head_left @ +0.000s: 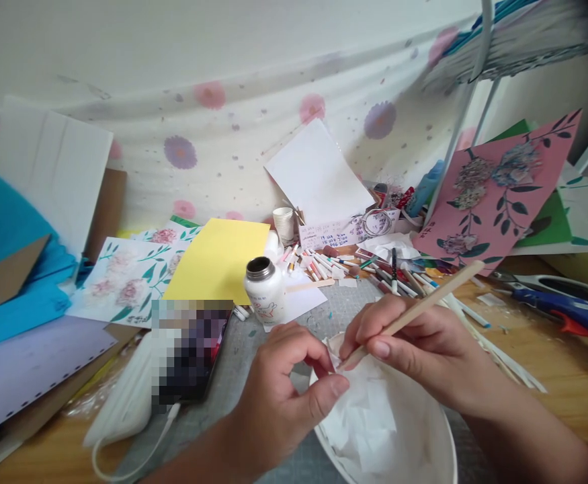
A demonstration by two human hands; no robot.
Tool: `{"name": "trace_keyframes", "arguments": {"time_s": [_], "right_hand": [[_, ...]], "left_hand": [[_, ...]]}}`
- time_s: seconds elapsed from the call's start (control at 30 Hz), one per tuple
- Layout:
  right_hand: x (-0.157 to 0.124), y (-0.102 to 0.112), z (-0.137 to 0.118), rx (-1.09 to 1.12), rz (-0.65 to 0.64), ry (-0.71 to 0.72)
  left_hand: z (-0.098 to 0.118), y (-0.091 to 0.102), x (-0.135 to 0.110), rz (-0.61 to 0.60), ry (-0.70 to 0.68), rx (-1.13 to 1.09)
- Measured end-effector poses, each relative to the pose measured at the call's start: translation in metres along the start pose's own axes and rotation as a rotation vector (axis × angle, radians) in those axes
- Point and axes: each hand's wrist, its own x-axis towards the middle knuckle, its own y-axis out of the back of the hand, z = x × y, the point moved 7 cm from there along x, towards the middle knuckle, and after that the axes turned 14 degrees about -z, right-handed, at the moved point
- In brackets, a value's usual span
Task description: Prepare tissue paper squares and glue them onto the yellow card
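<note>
My right hand [419, 339] is closed around a thin wooden stick [437, 296], which slants down to the left. The stick's lower tip meets a small piece of white tissue paper [332, 351] at the fingertips of my left hand [291, 383], whose thumb and forefinger pinch it. Both hands are over the near-left rim of a white bowl [449, 440]. Inside the bowl lie several loose squares of white paper [369, 420]. My left fingers partly hide the paper piece.
An open white bottle [265, 296] stands behind the bowl. A phone [197, 356] leans on a white stand at left, with a cable in front. Markers [324, 262] are scattered at the back. A blue-handled tool [570, 309] and a pink flower picture [505, 188] are at right.
</note>
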Motion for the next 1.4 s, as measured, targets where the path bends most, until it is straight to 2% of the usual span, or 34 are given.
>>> {"name": "trace_keyframes", "arguments": {"time_s": [0.17, 0.4, 0.57, 0.97, 1.07, 1.17, 1.23, 1.33, 1.4], "right_hand": [[0.001, 0.0, -0.001, 0.019, 0.019, 0.023], [0.0, 0.002, -0.004, -0.025, 0.033, 0.04], [-0.004, 0.015, -0.01, -0.129, 0.078, 0.089], [-0.013, 0.044, -0.011, 0.001, 0.151, 0.111], [-0.017, 0.056, -0.016, 0.011, 0.203, 0.111], [-0.022, 0.066, -0.019, 0.012, 0.236, 0.107], [-0.023, 0.063, -0.018, 0.006, 0.176, 0.088], [-0.02, 0.047, -0.012, -0.063, -0.039, 0.016], [-0.019, 0.039, -0.008, -0.118, -0.144, -0.034]], "left_hand": [[-0.008, 0.0, -0.002, 0.012, 0.083, -0.043], [-0.015, -0.002, -0.003, -0.016, 0.096, -0.148], [-0.016, 0.001, -0.002, -0.01, 0.096, -0.164], [-0.027, 0.004, -0.008, 0.025, 0.065, -0.295], [-0.024, 0.006, -0.006, 0.03, 0.052, -0.253], [-0.011, 0.006, -0.002, 0.005, -0.016, -0.081], [-0.003, 0.001, 0.002, -0.075, -0.049, 0.042], [0.001, -0.009, 0.005, -0.231, -0.068, 0.159], [0.001, -0.009, 0.006, -0.255, -0.07, 0.186]]}}
